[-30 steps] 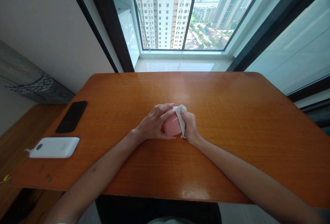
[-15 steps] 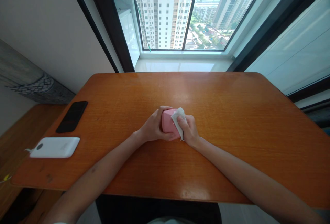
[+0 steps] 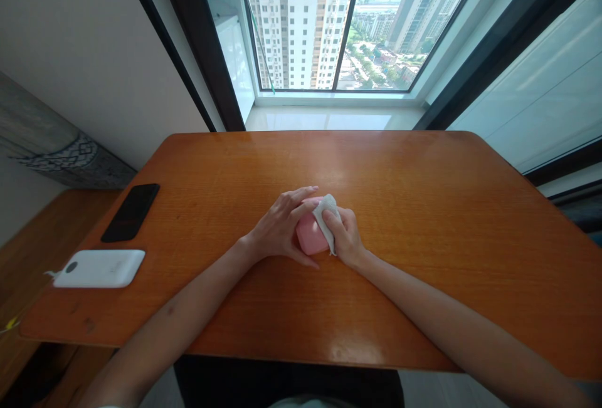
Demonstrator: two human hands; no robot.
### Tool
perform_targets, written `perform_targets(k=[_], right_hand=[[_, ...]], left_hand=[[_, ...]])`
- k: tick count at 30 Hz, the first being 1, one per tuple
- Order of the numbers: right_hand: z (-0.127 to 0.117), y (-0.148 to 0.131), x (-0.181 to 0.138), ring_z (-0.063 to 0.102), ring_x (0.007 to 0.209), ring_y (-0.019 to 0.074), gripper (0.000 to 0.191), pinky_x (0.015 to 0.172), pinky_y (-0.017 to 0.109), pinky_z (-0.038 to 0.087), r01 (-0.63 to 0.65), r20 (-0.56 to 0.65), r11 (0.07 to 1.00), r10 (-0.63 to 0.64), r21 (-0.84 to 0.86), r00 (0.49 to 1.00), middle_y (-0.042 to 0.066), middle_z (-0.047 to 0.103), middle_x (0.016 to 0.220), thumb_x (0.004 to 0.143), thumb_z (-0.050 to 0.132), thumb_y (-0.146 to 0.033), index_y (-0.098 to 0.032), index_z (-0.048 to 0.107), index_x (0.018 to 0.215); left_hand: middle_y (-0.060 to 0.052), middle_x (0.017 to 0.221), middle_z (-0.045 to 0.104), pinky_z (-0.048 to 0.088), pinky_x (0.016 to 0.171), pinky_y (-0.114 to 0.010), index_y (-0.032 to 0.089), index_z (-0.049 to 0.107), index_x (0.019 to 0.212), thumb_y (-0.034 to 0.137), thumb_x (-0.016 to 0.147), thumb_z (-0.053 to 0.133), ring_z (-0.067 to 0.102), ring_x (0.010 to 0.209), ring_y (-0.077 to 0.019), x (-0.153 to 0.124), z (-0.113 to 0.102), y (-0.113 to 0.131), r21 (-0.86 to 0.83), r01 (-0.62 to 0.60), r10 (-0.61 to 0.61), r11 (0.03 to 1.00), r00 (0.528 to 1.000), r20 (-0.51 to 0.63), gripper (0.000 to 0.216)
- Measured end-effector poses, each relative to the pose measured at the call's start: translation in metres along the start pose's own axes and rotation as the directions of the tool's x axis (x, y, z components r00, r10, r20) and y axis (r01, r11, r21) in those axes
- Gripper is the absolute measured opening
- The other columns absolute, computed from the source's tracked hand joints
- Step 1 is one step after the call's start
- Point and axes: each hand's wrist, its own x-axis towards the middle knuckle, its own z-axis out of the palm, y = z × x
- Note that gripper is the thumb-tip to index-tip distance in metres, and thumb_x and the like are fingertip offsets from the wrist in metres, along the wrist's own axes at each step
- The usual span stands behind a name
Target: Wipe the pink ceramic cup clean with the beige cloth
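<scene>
Bare forearms [image 3: 197, 308] (dark clothing [image 3: 282, 383] beneath them).

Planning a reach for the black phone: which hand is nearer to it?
Left. The left hand grips the pink object at mid-table, well right of the black phone; the right hand presses a white wipe on that object's far side, farther off.

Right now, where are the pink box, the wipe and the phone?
pink box [image 3: 309, 240], head view, front side.
wipe [image 3: 325, 210], head view, top fold.
phone [image 3: 131, 212], head view, screen middle.
</scene>
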Motion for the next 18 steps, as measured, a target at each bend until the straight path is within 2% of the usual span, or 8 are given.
perform_targets(k=[3, 7, 13, 15, 18], right_hand=[[0.000, 0.001, 0.001, 0.035, 0.060, 0.0128, 0.061, 0.056, 0.030, 0.031, -0.005, -0.003, 1.000, 0.005, 0.024, 1.000, -0.002, 0.047, 0.063, 0.098, 0.059, -0.076, -0.021, 0.056, 0.071], [0.000, 0.001, 0.000, 0.036, 0.060, 0.0129, 0.062, 0.057, 0.031, 0.032, 0.012, -0.003, 1.000, -0.012, 0.001, 1.000, -0.002, 0.047, 0.064, 0.098, 0.058, -0.075, -0.021, 0.055, 0.069], [-0.002, 0.001, -0.003, 0.035, 0.057, 0.0126, 0.066, 0.055, 0.032, 0.029, 0.094, 0.015, 0.991, -0.093, -0.093, 0.996, -0.002, 0.044, 0.060, 0.099, 0.052, -0.079, -0.023, 0.048, 0.064], [-0.002, 0.001, -0.004, 0.034, 0.056, 0.0124, 0.065, 0.055, 0.032, 0.029, 0.117, 0.029, 0.987, -0.114, -0.112, 0.993, -0.002, 0.043, 0.059, 0.100, 0.051, -0.077, -0.023, 0.047, 0.064], [-0.002, 0.001, -0.004, 0.033, 0.056, 0.0119, 0.063, 0.055, 0.031, 0.027, 0.111, 0.043, 0.985, -0.106, -0.132, 0.993, -0.003, 0.043, 0.059, 0.100, 0.055, -0.073, -0.023, 0.046, 0.063]], left_hand=[[-0.024, 0.165, 0.054, 0.045, 0.127, -0.064, 0.025, 0.044, 0.162, 0.080, 0.064, 0.097, 0.057, 0.150, -0.0467, 0.001, -0.002, -0.001, 0.104, -0.070, 0.071, 0.992, 0.997, -0.008, 0.124], [-0.022, 0.157, 0.062, 0.052, 0.121, -0.059, 0.025, 0.045, 0.159, 0.070, 0.068, 0.098, 0.065, 0.143, -0.0422, 0.000, 0.000, 0.000, 0.090, -0.086, 0.091, 0.992, 0.995, -0.051, 0.115], [-0.018, 0.146, 0.066, 0.055, 0.116, -0.059, 0.026, 0.049, 0.152, 0.069, 0.054, 0.100, 0.068, 0.134, -0.0424, 0.002, 0.004, 0.008, -0.115, 0.061, -0.070, 0.991, 0.995, -0.075, 0.118], [-0.015, 0.138, 0.069, 0.060, 0.107, -0.053, 0.024, 0.050, 0.148, 0.072, 0.058, 0.097, 0.072, 0.122, -0.0382, 0.004, 0.004, 0.011, -0.246, 0.160, -0.176, 0.956, 0.983, -0.046, 0.111], [-0.012, 0.130, 0.071, 0.062, 0.096, -0.044, 0.022, 0.051, 0.143, 0.078, 0.071, 0.088, 0.074, 0.106, -0.0304, 0.005, 0.005, 0.013, -0.427, 0.305, -0.315, 0.852, 0.948, 0.048, 0.099]])
